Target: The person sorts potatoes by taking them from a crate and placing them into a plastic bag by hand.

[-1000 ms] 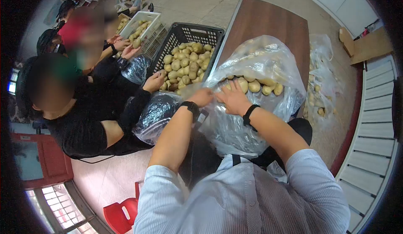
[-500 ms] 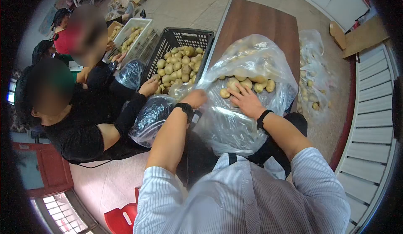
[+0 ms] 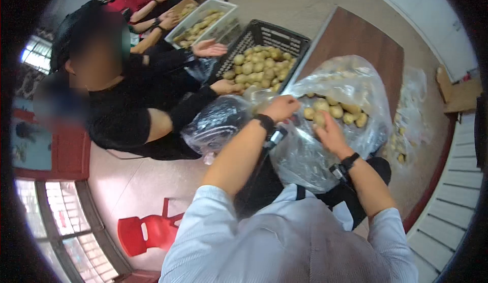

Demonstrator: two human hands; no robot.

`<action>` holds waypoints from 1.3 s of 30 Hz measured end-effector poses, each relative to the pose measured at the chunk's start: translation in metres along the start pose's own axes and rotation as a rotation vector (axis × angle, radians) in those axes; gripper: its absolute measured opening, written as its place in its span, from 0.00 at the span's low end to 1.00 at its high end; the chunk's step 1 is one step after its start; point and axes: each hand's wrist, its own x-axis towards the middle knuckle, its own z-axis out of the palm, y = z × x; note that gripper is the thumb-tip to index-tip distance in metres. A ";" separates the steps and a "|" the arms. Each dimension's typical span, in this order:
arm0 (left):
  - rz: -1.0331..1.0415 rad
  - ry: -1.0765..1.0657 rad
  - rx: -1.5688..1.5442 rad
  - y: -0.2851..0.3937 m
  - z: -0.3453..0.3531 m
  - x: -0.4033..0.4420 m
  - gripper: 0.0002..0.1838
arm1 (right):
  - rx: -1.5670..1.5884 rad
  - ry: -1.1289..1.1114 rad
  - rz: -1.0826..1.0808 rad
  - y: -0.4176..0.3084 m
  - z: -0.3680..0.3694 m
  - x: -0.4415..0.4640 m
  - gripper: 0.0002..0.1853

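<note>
A large clear plastic bag lies on its side on the brown table, its mouth facing me. Several potatoes sit just inside the opening. My right hand is at the bag's mouth, its fingers closed around one potato. At the bag's left edge is my left hand, fingers curled together on the plastic rim; the fingertips are partly hidden. Both wrists wear dark bands.
A black crate of potatoes stands left of the table. Beside it, a co-worker's hand is held palm up. Further off is a white crate. Filled bags lie on the right-hand floor; a red stool stands behind.
My view has swung left, shifting the scene to the right. My right hand has come back from the pile with a potato. A co-worker's hand now shows open beside the black crate.
</note>
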 end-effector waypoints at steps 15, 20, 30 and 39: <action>-0.120 -0.241 -0.482 -0.005 -0.002 0.020 0.18 | 0.409 -0.126 0.261 -0.016 0.032 0.032 0.21; -0.075 0.052 -0.648 -0.014 -0.023 0.032 0.16 | 0.380 -0.050 0.245 0.000 0.039 0.023 0.20; -0.114 0.412 -0.919 -0.050 -0.083 0.036 0.23 | 0.111 -0.063 0.128 0.013 0.028 0.004 0.13; -0.039 0.492 -0.755 -0.082 -0.096 0.061 0.11 | -0.229 -0.106 -0.013 0.010 0.023 0.009 0.24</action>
